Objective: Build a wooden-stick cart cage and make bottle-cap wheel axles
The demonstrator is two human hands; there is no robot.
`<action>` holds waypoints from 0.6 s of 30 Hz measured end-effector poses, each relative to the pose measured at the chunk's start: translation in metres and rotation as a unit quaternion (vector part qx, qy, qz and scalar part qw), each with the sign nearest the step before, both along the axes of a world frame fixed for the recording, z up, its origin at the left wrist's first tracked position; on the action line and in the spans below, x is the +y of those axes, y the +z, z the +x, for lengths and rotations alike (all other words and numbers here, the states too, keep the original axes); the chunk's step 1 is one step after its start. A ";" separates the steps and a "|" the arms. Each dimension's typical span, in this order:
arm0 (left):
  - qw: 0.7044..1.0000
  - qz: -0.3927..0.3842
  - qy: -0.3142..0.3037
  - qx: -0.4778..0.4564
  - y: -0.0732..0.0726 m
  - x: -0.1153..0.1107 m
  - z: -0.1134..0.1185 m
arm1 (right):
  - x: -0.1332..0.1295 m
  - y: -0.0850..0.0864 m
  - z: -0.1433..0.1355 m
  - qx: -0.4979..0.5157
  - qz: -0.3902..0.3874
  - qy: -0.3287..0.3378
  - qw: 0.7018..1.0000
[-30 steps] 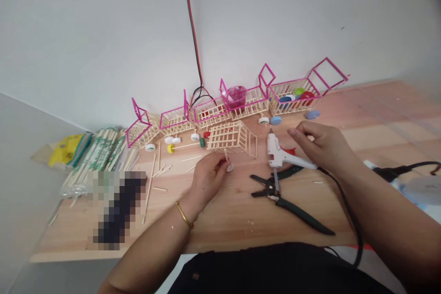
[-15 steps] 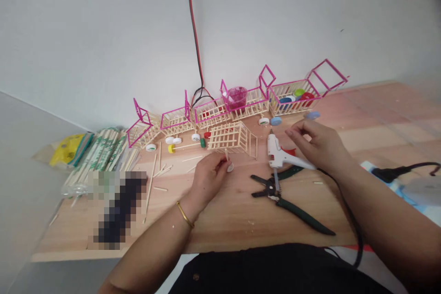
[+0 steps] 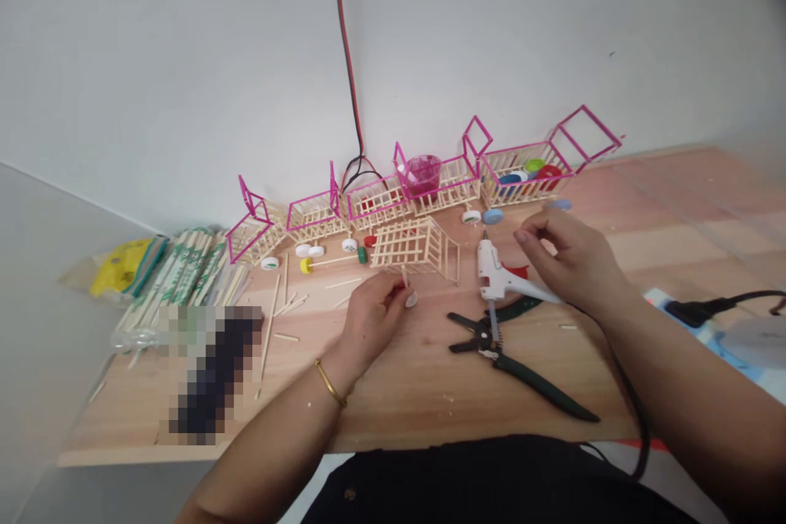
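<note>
My left hand [image 3: 376, 307] is closed in a pinch on a white bottle cap [image 3: 411, 299] with a short wooden stick [image 3: 404, 274] standing up from it. Just beyond those fingertips, a small cart frame of bare wooden sticks [image 3: 405, 244] lies on the wooden table [image 3: 393, 393]. My right hand [image 3: 568, 254] hovers to the right, fingers curled and thumb against forefinger; whatever is between them, if anything, is hidden. Beside it a white hot glue gun [image 3: 490, 270] with a red trigger points away from me. Green-handled cutting pliers [image 3: 540, 385] lie open in front of the glue gun.
Several pink-rimmed stick carts [image 3: 316, 213] line the wall, the right one holding coloured caps [image 3: 546, 174]. A pink-stained cup [image 3: 423, 172] stands behind them. Loose sticks [image 3: 268, 336], a capped axle [image 3: 335, 260] and bundled sticks [image 3: 184, 262] lie left. A black plug [image 3: 688, 309] sits right.
My right hand has shifted slightly to the right, away from the glue gun's nozzle. My left hand keeps its hold on the bottle cap in the same place.
</note>
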State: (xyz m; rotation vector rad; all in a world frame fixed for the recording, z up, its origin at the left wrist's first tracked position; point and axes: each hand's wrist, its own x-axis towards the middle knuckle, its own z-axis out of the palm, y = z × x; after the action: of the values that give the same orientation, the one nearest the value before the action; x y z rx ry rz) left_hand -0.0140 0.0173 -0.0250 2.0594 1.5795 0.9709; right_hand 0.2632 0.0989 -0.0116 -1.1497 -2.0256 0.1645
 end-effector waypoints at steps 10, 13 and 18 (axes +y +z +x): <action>1.000 -0.001 0.001 -0.003 0.001 0.000 0.001 | -0.002 0.001 -0.001 -0.007 -0.032 0.013 0.999; 1.000 0.001 0.001 -0.003 0.001 0.000 0.001 | -0.002 0.001 -0.002 -0.021 -0.037 0.006 0.999; 1.000 -0.004 0.003 -0.006 -0.001 0.001 0.000 | -0.004 0.003 -0.004 -0.024 -0.042 0.006 0.999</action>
State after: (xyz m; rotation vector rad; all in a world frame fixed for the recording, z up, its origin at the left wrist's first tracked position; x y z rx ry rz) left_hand -0.0138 0.0178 -0.0259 2.0414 1.5809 0.9758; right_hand 0.2594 0.0951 -0.0081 -1.2030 -2.0852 0.2317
